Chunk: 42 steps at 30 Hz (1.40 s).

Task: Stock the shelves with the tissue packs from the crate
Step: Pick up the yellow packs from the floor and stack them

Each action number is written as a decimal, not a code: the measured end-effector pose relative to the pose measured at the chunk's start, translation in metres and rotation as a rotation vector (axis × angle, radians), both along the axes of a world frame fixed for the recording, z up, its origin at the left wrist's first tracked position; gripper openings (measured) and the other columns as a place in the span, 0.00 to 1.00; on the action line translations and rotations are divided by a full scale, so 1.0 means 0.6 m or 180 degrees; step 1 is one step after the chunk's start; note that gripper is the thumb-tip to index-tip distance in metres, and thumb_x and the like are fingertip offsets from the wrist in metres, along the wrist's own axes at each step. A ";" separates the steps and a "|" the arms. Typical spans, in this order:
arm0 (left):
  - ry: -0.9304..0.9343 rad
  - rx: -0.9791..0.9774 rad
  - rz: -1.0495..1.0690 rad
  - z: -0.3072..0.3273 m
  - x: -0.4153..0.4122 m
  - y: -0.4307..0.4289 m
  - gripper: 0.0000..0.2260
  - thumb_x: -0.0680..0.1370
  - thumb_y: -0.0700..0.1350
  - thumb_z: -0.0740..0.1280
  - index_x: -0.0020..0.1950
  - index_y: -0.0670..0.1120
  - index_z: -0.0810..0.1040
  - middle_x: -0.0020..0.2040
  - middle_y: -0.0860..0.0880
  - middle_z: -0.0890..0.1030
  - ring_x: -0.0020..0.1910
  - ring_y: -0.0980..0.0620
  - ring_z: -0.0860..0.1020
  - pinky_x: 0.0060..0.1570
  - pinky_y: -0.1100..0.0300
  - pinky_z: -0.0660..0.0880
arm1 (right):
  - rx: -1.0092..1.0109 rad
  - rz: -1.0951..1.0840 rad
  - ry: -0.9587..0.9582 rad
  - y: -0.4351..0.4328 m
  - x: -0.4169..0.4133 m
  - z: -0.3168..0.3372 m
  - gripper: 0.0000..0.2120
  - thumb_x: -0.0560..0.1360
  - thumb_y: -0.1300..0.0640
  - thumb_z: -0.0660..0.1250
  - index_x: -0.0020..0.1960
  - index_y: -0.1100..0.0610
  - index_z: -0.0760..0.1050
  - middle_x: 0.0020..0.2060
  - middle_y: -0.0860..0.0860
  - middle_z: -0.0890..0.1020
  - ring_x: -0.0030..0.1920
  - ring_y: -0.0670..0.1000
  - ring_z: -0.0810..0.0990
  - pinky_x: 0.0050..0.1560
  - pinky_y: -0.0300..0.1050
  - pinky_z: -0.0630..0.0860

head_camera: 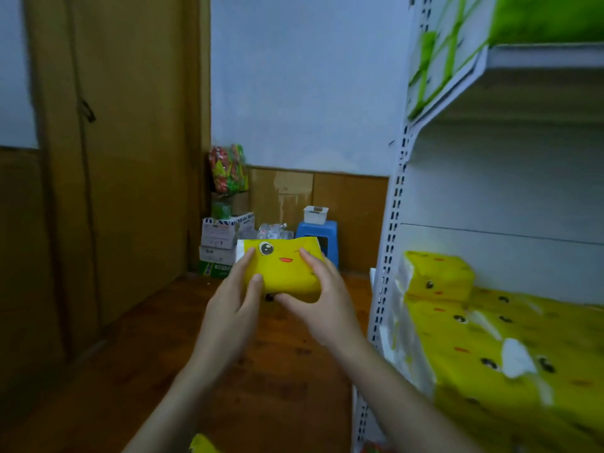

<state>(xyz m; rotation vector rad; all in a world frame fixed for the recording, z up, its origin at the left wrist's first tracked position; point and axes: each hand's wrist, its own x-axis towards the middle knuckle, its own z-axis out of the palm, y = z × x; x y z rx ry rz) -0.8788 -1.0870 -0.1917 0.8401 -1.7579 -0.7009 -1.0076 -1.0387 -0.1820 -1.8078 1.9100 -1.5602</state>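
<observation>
A yellow tissue pack (282, 269) with a cartoon face is held in front of me, left of the shelving. My left hand (233, 305) grips its left end, thumb on the front. My right hand (322, 299) grips its right end, thumb under the bottom edge. On the white shelf (536, 57) unit's middle level lie several more yellow tissue packs (490, 341), one pack stacked on top at the back left. The corner of another yellow pack (202, 446) shows at the bottom edge. The crate is out of sight.
Green-and-white packs (457, 44) fill the upper shelf. A perforated white upright (390, 243) marks the shelf's left side. In the far corner stand cardboard boxes (222, 243), a colourful bag (228, 168) and a blue stool (318, 238) with a white basket. A wooden door (130, 142) is on the left.
</observation>
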 end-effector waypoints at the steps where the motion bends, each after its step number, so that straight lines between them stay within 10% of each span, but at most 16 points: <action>1: 0.0030 0.0003 -0.0031 0.011 -0.011 0.015 0.21 0.81 0.51 0.55 0.74 0.58 0.58 0.66 0.42 0.72 0.58 0.44 0.75 0.40 0.61 0.67 | -0.0054 -0.0069 0.0044 0.013 -0.011 0.012 0.36 0.69 0.48 0.72 0.72 0.44 0.59 0.73 0.47 0.60 0.72 0.49 0.58 0.70 0.52 0.63; 5: 0.0144 -0.0092 -0.0431 0.037 -0.077 0.065 0.23 0.81 0.52 0.55 0.75 0.59 0.55 0.61 0.57 0.68 0.44 0.67 0.70 0.37 0.73 0.65 | -0.0121 -0.0494 0.0207 0.080 -0.074 0.042 0.36 0.69 0.47 0.72 0.73 0.47 0.60 0.72 0.47 0.61 0.72 0.49 0.59 0.70 0.46 0.60; 10: 0.0181 -0.0032 -0.1102 0.049 -0.187 0.116 0.25 0.81 0.51 0.55 0.74 0.61 0.49 0.57 0.71 0.62 0.50 0.75 0.66 0.44 0.74 0.67 | -0.0067 -0.1005 0.0043 0.159 -0.175 0.054 0.37 0.67 0.47 0.74 0.72 0.51 0.63 0.71 0.48 0.65 0.71 0.49 0.61 0.70 0.44 0.60; 19: 0.0122 0.0393 -0.1792 0.007 -0.335 0.132 0.25 0.81 0.52 0.53 0.74 0.61 0.45 0.77 0.57 0.50 0.75 0.54 0.54 0.70 0.55 0.57 | 0.0388 -0.1446 -0.0107 0.184 -0.306 0.014 0.38 0.69 0.47 0.73 0.73 0.54 0.60 0.72 0.51 0.63 0.72 0.51 0.60 0.71 0.46 0.60; 28: -0.0147 0.0605 -0.1908 -0.008 -0.370 0.112 0.26 0.82 0.48 0.53 0.75 0.60 0.43 0.76 0.57 0.49 0.74 0.53 0.55 0.68 0.56 0.60 | 0.1012 -0.1546 0.0270 0.179 -0.336 -0.004 0.40 0.71 0.43 0.69 0.75 0.55 0.54 0.73 0.52 0.60 0.72 0.51 0.61 0.66 0.42 0.62; 32: -0.0325 0.0390 -0.1684 -0.016 -0.373 0.109 0.24 0.83 0.45 0.53 0.73 0.63 0.45 0.65 0.63 0.58 0.41 0.68 0.65 0.38 0.71 0.62 | 0.1202 -0.1472 0.0289 0.180 -0.340 0.005 0.40 0.71 0.44 0.69 0.75 0.54 0.54 0.73 0.52 0.60 0.72 0.52 0.60 0.67 0.44 0.62; 39: -0.0585 0.0648 -0.1621 -0.020 -0.379 0.099 0.21 0.83 0.45 0.51 0.75 0.57 0.54 0.71 0.45 0.66 0.44 0.62 0.68 0.42 0.69 0.65 | 0.1350 -0.1365 0.0294 0.179 -0.340 -0.002 0.39 0.72 0.46 0.69 0.75 0.55 0.54 0.73 0.53 0.59 0.72 0.52 0.60 0.67 0.43 0.61; 42: -0.0511 0.0681 -0.1698 -0.021 -0.376 0.095 0.21 0.83 0.46 0.52 0.75 0.59 0.52 0.74 0.48 0.61 0.62 0.52 0.68 0.56 0.61 0.68 | 0.1311 -0.1250 0.0115 0.183 -0.344 0.003 0.41 0.70 0.48 0.71 0.75 0.54 0.53 0.73 0.54 0.59 0.72 0.53 0.60 0.67 0.44 0.61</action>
